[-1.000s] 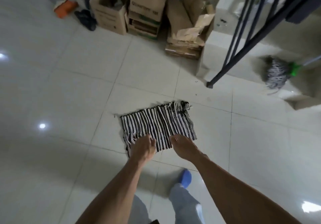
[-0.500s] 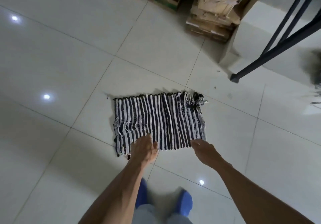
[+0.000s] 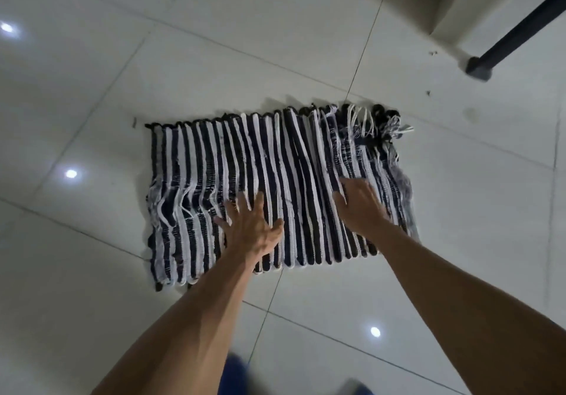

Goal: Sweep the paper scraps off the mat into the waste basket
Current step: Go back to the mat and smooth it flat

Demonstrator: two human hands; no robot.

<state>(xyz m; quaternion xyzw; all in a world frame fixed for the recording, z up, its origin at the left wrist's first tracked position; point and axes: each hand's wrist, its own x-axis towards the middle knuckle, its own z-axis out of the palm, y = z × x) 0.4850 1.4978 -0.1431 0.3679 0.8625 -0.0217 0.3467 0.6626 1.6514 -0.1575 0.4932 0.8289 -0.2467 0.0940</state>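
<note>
A dark blue and white striped woven mat [image 3: 284, 162] lies flat on the white tiled floor, with frayed threads at its far right corner. My left hand [image 3: 252, 226] rests palm down on the mat's near middle, fingers spread. My right hand [image 3: 363, 203] lies flat on the mat's right part, fingers apart. Neither hand holds anything. No paper scraps show on the mat, and no waste basket is in view.
A black metal leg [image 3: 502, 42] slants down to the floor at the upper right, beside a white step [image 3: 459, 11]. Small dark specks [image 3: 428, 93] lie on the tile near it. Blue footwear [image 3: 235, 373] shows at the bottom edge.
The camera has dropped much closer to the mat. Both hands have moved from the mat's near edge onto its surface and now lie flat on it.
</note>
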